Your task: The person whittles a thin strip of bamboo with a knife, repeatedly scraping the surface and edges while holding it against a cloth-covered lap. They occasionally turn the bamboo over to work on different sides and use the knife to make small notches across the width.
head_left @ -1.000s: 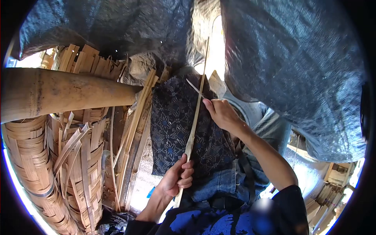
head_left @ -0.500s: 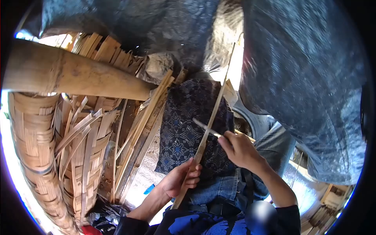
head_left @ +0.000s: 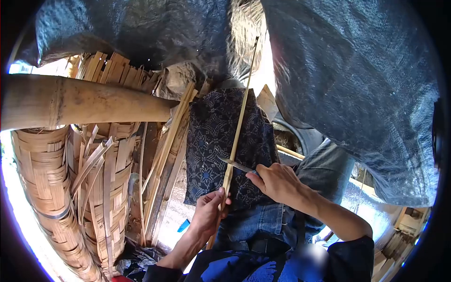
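Clamps one bamboo strip [head_left: 241, 113], aimed lengthwise just past twelve o'clock, in fingers of left hand [head_left: 207, 211]; grips one knife [head_left: 241, 167] across it, toward ten, in curled fingers of right hand [head_left: 279, 182].

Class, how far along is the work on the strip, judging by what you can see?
Looks done: the strip is split to a long, narrow length. In hand: the left hand grips it and the right hand holds the knife across it. Left, perhaps: more thinning near the left hand, where it looks wider than at its far end; how much, I cannot tell.
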### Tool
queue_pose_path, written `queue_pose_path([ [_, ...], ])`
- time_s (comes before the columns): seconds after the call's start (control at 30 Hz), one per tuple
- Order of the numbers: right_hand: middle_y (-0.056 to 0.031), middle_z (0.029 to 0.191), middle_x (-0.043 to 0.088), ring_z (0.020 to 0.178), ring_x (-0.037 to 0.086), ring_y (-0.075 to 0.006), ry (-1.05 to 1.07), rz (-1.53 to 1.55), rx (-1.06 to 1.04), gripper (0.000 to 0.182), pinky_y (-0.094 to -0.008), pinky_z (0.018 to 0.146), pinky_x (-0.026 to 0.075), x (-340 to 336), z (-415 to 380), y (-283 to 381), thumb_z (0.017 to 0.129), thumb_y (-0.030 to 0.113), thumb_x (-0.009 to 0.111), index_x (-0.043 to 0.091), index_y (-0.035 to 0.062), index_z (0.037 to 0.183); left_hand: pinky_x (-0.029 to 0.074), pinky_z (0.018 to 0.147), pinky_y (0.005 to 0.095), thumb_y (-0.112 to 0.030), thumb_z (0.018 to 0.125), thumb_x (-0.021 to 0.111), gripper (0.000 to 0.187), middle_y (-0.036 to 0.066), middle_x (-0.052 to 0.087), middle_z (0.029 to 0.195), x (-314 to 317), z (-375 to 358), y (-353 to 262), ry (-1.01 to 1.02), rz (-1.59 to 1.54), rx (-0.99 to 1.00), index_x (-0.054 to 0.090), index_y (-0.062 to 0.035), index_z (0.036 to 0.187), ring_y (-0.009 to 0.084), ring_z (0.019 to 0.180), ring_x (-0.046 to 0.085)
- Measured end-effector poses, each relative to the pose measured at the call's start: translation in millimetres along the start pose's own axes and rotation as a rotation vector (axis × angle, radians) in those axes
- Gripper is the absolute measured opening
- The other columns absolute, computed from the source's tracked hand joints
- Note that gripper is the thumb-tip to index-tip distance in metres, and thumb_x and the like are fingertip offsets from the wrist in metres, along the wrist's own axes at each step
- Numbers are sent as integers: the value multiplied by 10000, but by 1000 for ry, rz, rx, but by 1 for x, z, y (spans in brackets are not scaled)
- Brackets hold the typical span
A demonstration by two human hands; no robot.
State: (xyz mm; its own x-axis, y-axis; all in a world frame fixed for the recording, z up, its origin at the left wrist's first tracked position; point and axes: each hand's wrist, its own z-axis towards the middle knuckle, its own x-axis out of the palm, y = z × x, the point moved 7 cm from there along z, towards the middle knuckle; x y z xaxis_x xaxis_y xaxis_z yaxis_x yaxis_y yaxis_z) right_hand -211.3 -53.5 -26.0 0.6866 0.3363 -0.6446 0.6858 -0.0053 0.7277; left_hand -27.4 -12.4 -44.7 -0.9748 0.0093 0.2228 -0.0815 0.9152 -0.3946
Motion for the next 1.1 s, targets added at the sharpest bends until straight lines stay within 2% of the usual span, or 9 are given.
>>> queue_pose_path([
  [0.13, -137, 430, 502, 345, 515, -259, -56, -99, -28, 434, -396, 372, 440, 4, 1, 1, 936, 336, 503, 531, 12, 649, 369, 440, 196, -312, 920, 558, 279, -5, 585, 676, 1, 0, 2, -55, 35, 31, 620, -45, 875, 66, 500, 477],
  [0.2, -83, 429, 490, 326, 481, -203, 66, -25, 224, 446, -358, 325, 407, 7, 15, -17, 958, 336, 462, 512, 24, 641, 371, 440, 195, -308, 920, 558, 278, -4, 585, 672, 5, -2, 5, -71, 58, 39, 621, -41, 874, 68, 497, 479],
  [0.23, -16, 436, 451, 317, 417, -133, 5, -24, 167, 462, -300, 272, 338, 1, 25, -27, 981, 339, 399, 495, 35, 647, 374, 440, 195, -303, 921, 558, 277, -3, 585, 669, 5, -3, 6, -94, 82, 48, 622, -38, 874, 69, 493, 481],
  [0.33, 17, 447, 426, 311, 372, -108, -265, -207, -62, 473, -258, 265, 301, -9, 47, -31, 991, 349, 359, 500, 32, 669, 378, 442, 196, -297, 924, 554, 278, 1, 585, 671, 5, -4, 3, -89, 64, 40, 622, -33, 868, 72, 496, 487],
  [0.53, -127, 465, 453, 378, 445, -254, -274, -94, 91, 517, -420, 465, 395, -38, 101, -76, 994, 374, 344, 532, 5, 684, 364, 437, 201, -318, 932, 538, 293, -3, 536, 641, 3, 0, 0, -10, 28, 19, 580, -34, 875, 80, 477, 460],
  [0.67, -154, 474, 437, 389, 444, -285, -348, 81, 109, 489, -433, 475, 373, -51, 84, -45, 991, 350, 363, 495, -8, 685, 333, 430, 203, -349, 946, 504, 319, -19, 446, 598, 4, -3, -8, 117, -80, -64, 523, -47, 844, 76, 453, 402],
  [0.73, -147, 483, 440, 395, 442, -286, -260, 130, 192, 467, -428, 476, 367, -46, 68, -34, 989, 340, 370, 476, 6, 681, 308, 427, 207, -389, 956, 465, 356, -39, 368, 579, 8, -1, -15, 229, 268, 61, 481, -61, 817, 68, 450, 356],
  [0.9, -171, 519, 486, 494, 556, -346, -299, 178, 98, 328, -434, 470, 377, -36, 34, -17, 975, 259, 422, 475, 8, 771, 425, 454, 246, -445, 988, 291, 531, 55, 498, 556, 12, 1, -38, 141, 611, 168, 511, -12, 774, 123, 473, 513],
  [1.1, -159, 521, 498, 475, 556, -328, -160, 186, -45, 266, -430, 455, 382, -16, 13, -5, 954, 212, 471, 483, 5, 787, 318, 338, 235, -464, 987, 254, 509, 4, 400, 451, 12, 21, -38, 293, 230, -85, 489, -65, 776, 115, 351, 400],
])
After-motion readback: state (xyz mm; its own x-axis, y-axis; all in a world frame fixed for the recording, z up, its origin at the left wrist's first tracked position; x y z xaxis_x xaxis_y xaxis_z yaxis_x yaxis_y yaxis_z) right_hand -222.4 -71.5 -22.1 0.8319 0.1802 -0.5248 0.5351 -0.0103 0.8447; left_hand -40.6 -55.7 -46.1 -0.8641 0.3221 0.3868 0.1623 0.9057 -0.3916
